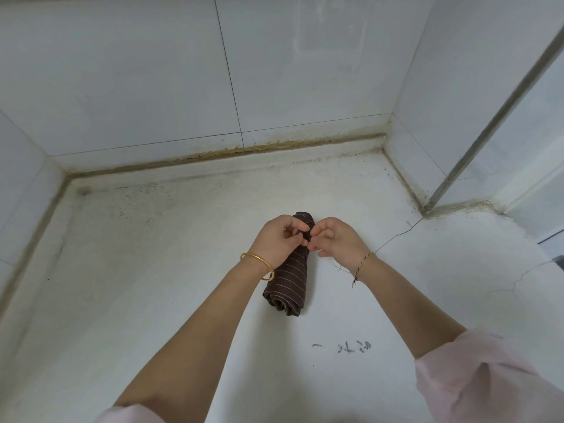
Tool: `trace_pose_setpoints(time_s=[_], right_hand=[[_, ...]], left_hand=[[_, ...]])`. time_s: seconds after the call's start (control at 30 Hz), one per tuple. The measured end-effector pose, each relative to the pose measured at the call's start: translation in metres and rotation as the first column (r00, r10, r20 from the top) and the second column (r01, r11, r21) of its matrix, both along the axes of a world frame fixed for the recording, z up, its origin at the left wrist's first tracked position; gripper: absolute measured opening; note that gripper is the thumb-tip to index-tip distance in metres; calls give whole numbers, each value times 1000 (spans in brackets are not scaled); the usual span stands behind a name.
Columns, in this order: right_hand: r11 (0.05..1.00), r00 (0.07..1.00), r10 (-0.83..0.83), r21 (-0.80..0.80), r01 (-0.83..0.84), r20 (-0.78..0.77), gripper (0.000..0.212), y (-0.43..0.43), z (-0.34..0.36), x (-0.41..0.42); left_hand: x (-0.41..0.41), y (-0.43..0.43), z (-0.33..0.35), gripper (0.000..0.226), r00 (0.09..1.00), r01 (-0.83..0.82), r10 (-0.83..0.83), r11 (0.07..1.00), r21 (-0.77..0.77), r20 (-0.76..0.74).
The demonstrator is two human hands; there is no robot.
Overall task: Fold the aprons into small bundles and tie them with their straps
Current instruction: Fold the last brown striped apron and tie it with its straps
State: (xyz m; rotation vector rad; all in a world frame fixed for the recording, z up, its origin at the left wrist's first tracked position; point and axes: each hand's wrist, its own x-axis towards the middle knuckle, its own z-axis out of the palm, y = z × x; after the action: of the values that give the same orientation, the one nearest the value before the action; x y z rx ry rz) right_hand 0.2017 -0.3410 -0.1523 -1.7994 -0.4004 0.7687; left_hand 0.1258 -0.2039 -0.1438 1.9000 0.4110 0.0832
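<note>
One rolled apron (289,280), dark brown with thin pale stripes, lies on the white desk (146,270) just right of its middle, its long axis running away from the person. The near end shows the coiled layers, while the far end peeks out beyond the knuckles.

Both hands meet over the upper half of the roll. The left hand (279,239) has its fingers curled and pinches the dark strap (307,236) from one side. The right hand (334,239) pinches the same strap from the other side with thumb and forefinger. A gold bangle (259,265) hangs on the left wrist and a thin cord bracelet (361,265) on the right.

Open desk spreads widely to the left and toward the person. The back wall (152,87) is well beyond the roll, and its joint is stained. On the right a metal frame (488,132) stands at the corner, and a crack (396,236) runs from there toward the right wrist. Some dark scribbles (354,346) lie nearer the person.
</note>
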Motion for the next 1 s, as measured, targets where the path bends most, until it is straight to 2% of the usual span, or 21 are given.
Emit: trace_pose_setpoints(time_s=[0.1, 0.2, 0.3, 0.37, 0.47, 0.53, 0.6, 0.67, 0.77, 0.87, 1.0], right_hand=[[999, 999, -48, 24, 48, 22, 15, -1, 5, 1], [998, 993, -46, 48, 41, 109, 17, 1, 13, 1], [997, 985, -32, 80, 18, 168, 18, 7, 16, -2], [990, 990, -90, 122, 77, 107, 11, 9, 17, -2], [919, 937, -266, 234, 318, -229, 15, 7, 16, 2], [919, 922, -241, 233, 317, -303, 15, 6, 14, 1], [960, 962, -152, 199, 198, -227, 24, 8, 10, -5], [985, 993, -94, 137, 103, -70, 32, 12, 7, -11], [997, 994, -62, 39, 59, 94, 25, 17, 4, -13], [999, 988, -35, 3, 35, 152, 25, 20, 0, -11], [999, 982, -34, 30, 29, 186, 29, 18, -3, -12]], left_hand=[[3, 0, 0, 19, 999, 37, -29, 981, 192, -45], [8, -1, 4, 17, 989, 136, -106, 919, 371, -100], [12, -2, 6, 14, 986, 153, -101, 876, 457, -135], [12, -2, 5, 12, 988, 132, -83, 887, 442, -130], [10, -1, 3, 10, 990, 97, -49, 917, 387, -131], [9, 0, 1, 13, 991, 78, -37, 935, 346, -125], [9, 0, 1, 16, 992, 65, -28, 949, 307, -125], [9, -1, 0, 19, 992, 53, -19, 957, 286, -121], [8, -2, -2, 27, 995, 27, 1, 964, 266, -103], [8, -2, -3, 26, 996, -17, 37, 969, 247, -76], [7, -2, -7, 25, 990, -126, 136, 976, 176, -42]])
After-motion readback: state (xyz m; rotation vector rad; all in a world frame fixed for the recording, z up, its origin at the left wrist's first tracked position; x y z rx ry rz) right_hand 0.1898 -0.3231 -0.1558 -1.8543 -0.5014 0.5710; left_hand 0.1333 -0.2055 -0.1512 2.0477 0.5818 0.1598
